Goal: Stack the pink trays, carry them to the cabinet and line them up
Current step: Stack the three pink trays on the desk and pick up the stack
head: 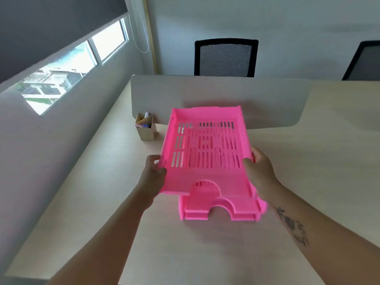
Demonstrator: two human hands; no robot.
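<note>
Your left hand [153, 169] pinches the left rim of the top tray [205, 153], fingers curled tight around the edge. Your right hand [259, 167] clamps the right rim the same way. You hold that tray tilted above the lower trays [220, 208], which lie stacked on the desk [308, 151], nearer you than the cardboard pen box [145, 126].
</note>
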